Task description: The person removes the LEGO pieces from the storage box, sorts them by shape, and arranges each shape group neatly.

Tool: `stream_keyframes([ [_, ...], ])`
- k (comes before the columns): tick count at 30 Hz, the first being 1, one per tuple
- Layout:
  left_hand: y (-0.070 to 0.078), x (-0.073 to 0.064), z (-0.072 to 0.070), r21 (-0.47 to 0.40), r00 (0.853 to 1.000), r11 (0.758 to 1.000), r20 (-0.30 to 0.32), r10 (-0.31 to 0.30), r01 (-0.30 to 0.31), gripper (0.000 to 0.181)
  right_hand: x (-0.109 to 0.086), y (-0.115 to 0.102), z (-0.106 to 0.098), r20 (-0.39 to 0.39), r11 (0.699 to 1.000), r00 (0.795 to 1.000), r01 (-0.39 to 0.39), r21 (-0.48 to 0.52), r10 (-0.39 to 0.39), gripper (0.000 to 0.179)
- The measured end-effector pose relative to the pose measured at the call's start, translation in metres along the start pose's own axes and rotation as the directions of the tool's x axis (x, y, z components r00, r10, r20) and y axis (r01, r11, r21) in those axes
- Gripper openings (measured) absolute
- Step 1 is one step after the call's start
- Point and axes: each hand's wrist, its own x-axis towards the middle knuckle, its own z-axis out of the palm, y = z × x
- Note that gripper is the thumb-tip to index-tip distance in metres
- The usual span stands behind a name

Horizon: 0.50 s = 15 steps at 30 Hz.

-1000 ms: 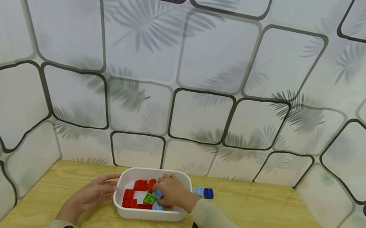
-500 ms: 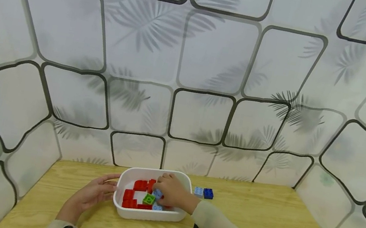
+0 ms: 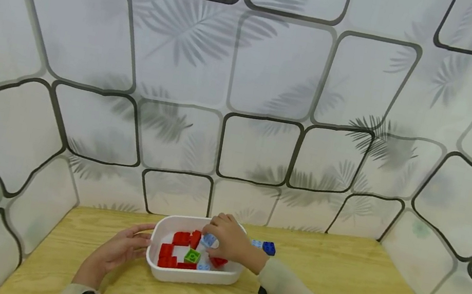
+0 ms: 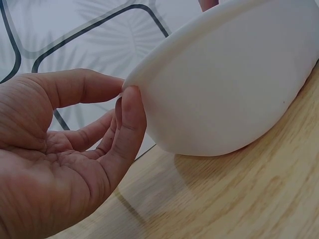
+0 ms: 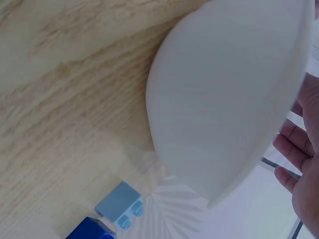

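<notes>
A white plastic bin (image 3: 190, 278) holds several red toy bricks (image 3: 181, 238), a green brick (image 3: 192, 256) and a light blue brick (image 3: 203, 267). My left hand (image 3: 125, 248) touches the bin's left end, thumb and fingers at its rim and outer wall in the left wrist view. Inside the bin's right half, my right hand (image 3: 230, 238) pinches another light blue brick (image 3: 208, 239) between thumb and fingers. A red brick (image 3: 217, 262) lies under that hand. In the right wrist view, the bin's wall hides whatever the right hand (image 5: 305, 154) holds.
Right of the bin, a light blue brick (image 5: 119, 204) and a dark blue brick (image 3: 268, 247) sit side by side on the wooden table (image 3: 335, 283). Patterned fabric (image 3: 259, 151) rises behind the table and at both sides.
My right hand has moved up and slightly right, bringing the light blue brick away from beside the green one. A red brick beneath it is now uncovered. The left hand stays at the bin.
</notes>
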Motion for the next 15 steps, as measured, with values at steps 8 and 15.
stream_keyframes([
  [8,-0.002,0.001,-0.002,-0.025,0.998,0.999,0.054,0.031,-0.03,0.05,-0.013,0.016,-0.013,-0.153,0.998,0.988,0.0,0.064,0.01,0.033],
  [15,-0.004,0.001,-0.005,-0.057,0.994,0.997,0.099,0.049,-0.044,0.042,-0.033,0.033,-0.021,-0.188,0.994,0.979,-0.059,0.091,0.075,0.035],
])
